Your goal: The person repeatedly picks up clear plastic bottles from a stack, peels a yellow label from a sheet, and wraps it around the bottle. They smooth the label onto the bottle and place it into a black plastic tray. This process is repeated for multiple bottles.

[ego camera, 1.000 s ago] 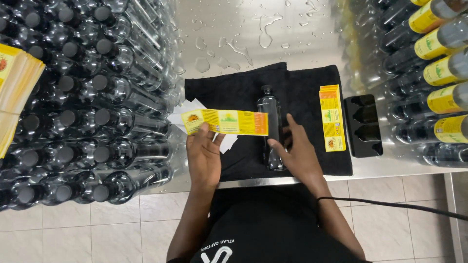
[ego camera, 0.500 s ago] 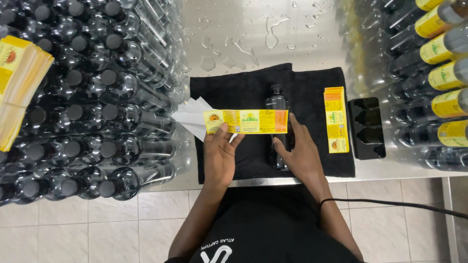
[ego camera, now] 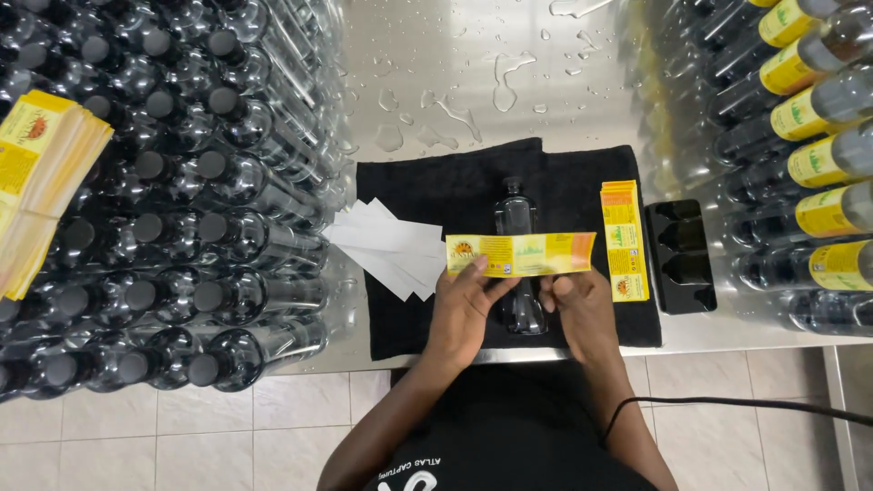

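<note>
Both hands hold a yellow label (ego camera: pixel 520 254) stretched flat and crosswise over a clear bottle (ego camera: pixel 518 264) with a dark cap that lies on its side on a black cloth (ego camera: pixel 427 186), its cap pointing away from the person. The left hand (ego camera: pixel 461 309) pinches the label's lower left edge with fingertips and thumb; the right hand (ego camera: pixel 582 307) grips the lower right edge the same way, so neither hand is free, and the strip covers the middle of the bottle between them. The bottle's base lies between the two hands, close to the table's near edge. Just left of the left hand, partly on the cloth, lies a fan of white backing strips (ego camera: pixel 386 245). Just beyond the right hand and slightly to its right sits a small stack of yellow labels (ego camera: pixel 624 241), lying lengthwise, and right of that a black plastic tray (ego camera: pixel 680 255) with empty pockets. Farther left of the left hand a large mass of unlabelled dark-capped bottles (ego camera: pixel 173 200) crowds the steel table (ego camera: pixel 455 82), with a bundle of yellow labels (ego camera: pixel 41 182) resting on top at the far left. Right of the right hand, labelled bottles (ego camera: pixel 814 164) lie stacked on their sides. Water drops dot the bare steel beyond the cloth. A black cable (ego camera: pixel 746 405) runs past the right forearm.
</note>
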